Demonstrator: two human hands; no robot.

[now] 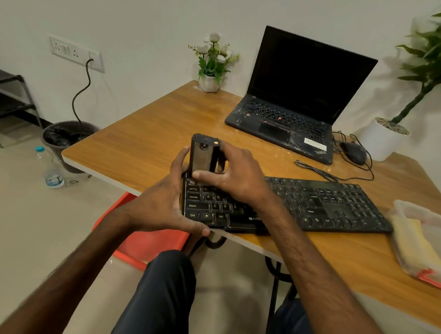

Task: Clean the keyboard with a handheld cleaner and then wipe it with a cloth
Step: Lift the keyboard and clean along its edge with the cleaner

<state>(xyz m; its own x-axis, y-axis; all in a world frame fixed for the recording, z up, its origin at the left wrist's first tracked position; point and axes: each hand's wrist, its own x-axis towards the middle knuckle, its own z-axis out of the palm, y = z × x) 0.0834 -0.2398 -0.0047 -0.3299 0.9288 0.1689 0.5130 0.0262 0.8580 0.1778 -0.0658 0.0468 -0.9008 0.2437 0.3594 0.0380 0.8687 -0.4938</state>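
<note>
Right now one person sits at a wooden tabletop [143,141], and I can see both bare arms reaching out. Think of a clock lying flat on the tabletop, with 12 at the far wall.

One black keyboard [328,204] lies along the near edge, around 6 o'clock. One black handheld cleaner [202,156] stands upright on the keyboard's far left corner, touching the keys there. The right hand [237,175] holds the cleaner. Its fingers are curled round the right side and its thumb lies across the front. The left hand [160,202] holds the left end of the keyboard. Its fingers are tucked under the near left corner and its thumb points up just beside the cleaner.

One open laptop [296,99] with a dark screen sits at about 1 o'clock. One black mouse [353,153] lies just to the right of it, at about 2 o'clock, with a thin wire looping near it. One small white flower pot [209,83] stands at 12 o'clock. One big white plant pot [381,140] stands at about 2 o'clock, past the mouse.

One clear box [437,231] sits at 4 o'clock, just beside the keyboard's right end. One yellow cloth [414,238] lies folded inside it.

Down on the floor at 9 o'clock I see one dark bin [66,136] and one water bottle [51,172] just beside it. One red seat [142,242] shows under the left arm.
</note>
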